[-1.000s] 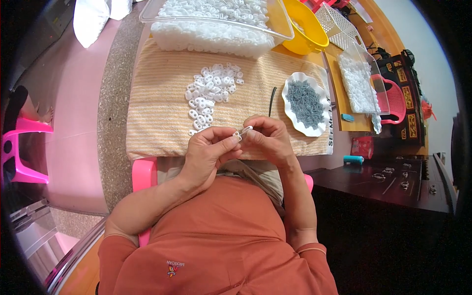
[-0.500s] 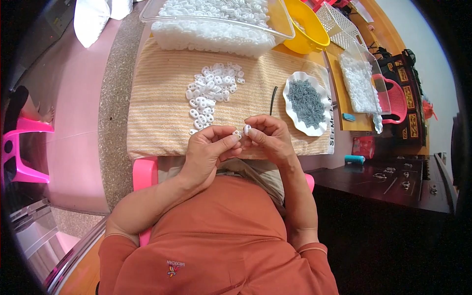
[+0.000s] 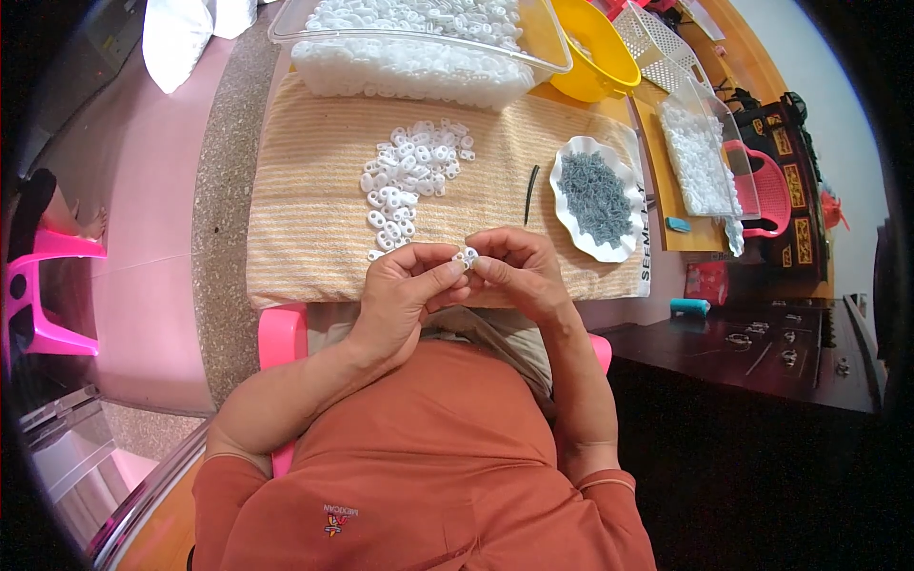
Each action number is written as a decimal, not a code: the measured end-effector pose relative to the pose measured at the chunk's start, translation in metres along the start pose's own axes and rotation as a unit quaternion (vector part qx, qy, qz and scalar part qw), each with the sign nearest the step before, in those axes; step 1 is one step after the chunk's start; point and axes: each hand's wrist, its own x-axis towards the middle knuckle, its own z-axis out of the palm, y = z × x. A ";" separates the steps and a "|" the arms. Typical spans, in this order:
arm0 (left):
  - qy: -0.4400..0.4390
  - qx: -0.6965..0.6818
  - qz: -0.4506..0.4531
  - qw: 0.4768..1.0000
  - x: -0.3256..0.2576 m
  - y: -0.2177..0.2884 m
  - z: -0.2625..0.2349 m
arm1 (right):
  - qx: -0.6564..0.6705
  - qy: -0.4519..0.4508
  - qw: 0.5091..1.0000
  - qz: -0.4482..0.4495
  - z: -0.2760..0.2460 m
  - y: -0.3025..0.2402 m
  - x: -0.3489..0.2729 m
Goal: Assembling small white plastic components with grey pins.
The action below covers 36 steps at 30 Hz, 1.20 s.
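Observation:
Near the front edge of the towel-covered table my two hands meet fingertip to fingertip. My left hand (image 3: 411, 284) is closed, thumb and forefinger pinching a small white plastic piece with holes (image 3: 464, 257). My right hand (image 3: 526, 274) is also closed, its thumb and fingers on a white piece pressed up against the first one. The fingers cover most of both pieces, so how they fit together is hidden. Just beyond lies a loose pile of white oval two-hole pieces (image 3: 415, 164), trailing down toward my left hand.
A scalloped white dish (image 3: 564, 220) of small grey pieces (image 3: 595, 200) sits at the right. Left of it lies a thin black stick (image 3: 531, 194). Behind stand a large clear bin (image 3: 286, 30) of white pieces and a yellow basin (image 3: 595, 84). Another clear tub (image 3: 747, 195) is farther right.
My right hand has turned slightly and brought its white piece left against the one in my left hand. My left hand has hardly moved.

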 end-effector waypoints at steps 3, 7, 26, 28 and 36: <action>0.002 -0.001 -0.003 1.000 0.001 -0.001 -0.001 | 0.003 -0.002 1.000 0.021 0.002 -0.002 -0.001; 0.007 0.001 -0.004 1.000 0.001 -0.001 -0.001 | 0.030 -0.020 0.999 0.029 0.003 -0.005 -0.003; 0.009 0.021 -0.004 1.000 0.000 -0.001 0.001 | 0.074 -0.027 0.997 0.021 0.000 -0.007 -0.003; 0.001 0.022 0.005 1.000 0.001 -0.003 -0.001 | 0.075 -0.026 0.997 0.014 0.002 -0.008 -0.003; 0.004 0.025 0.002 1.000 0.001 -0.002 0.000 | 0.025 0.001 1.000 0.010 -0.005 -0.004 -0.003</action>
